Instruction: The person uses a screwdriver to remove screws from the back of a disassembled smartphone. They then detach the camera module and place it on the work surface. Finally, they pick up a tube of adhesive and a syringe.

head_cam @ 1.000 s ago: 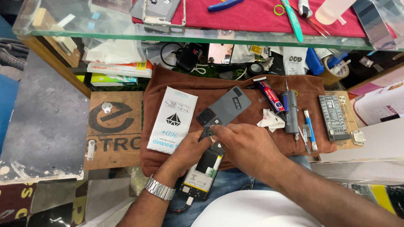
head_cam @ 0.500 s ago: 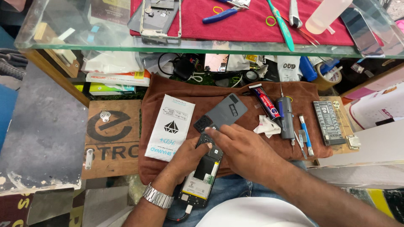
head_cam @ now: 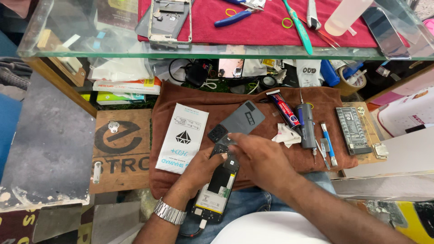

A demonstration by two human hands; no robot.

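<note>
- The glass counter (head_cam: 90,52) crosses the top of the view, carrying a red cloth (head_cam: 271,27) with a bare silver phone frame (head_cam: 171,21); it sits higher in view than half a second ago, so the head has tipped down a little.
- The brown towel (head_cam: 181,180) below lies spread as before, with a white printed packet (head_cam: 183,138) at its left.
- The grey phone back cover (head_cam: 244,118) rests flat on the towel, unmoved, just beyond both hands.
- The opened black phone (head_cam: 217,185), battery and board exposed, lies over the towel's near edge and the lap.
- The left hand (head_cam: 203,169), its grip closed around the phone's left side, still holds it.
- The right hand (head_cam: 260,158) has stayed over the phone's top end, fingertips pinched together at the small black camera piece (head_cam: 218,132); whether they clamp anything I cannot tell.
</note>
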